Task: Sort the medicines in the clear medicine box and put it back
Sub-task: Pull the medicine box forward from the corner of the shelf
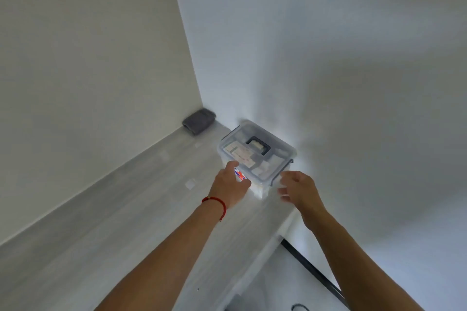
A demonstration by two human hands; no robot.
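Note:
The clear medicine box (256,153) stands on a pale grey shelf (131,209) close to the white wall, lid on, with a dark handle on top and dark side clips. Packets of medicine show through the lid and walls. My left hand (231,185), with a red string on its wrist, lies against the box's near left side, thumb up along the wall. My right hand (299,190) hovers just off the box's near right corner, fingers loosely spread and blurred, touching nothing I can see.
A small dark grey object (199,121) sits in the far corner of the shelf where the two walls meet. The shelf's right edge drops off below my right arm, where a dark strip (313,270) runs along the floor.

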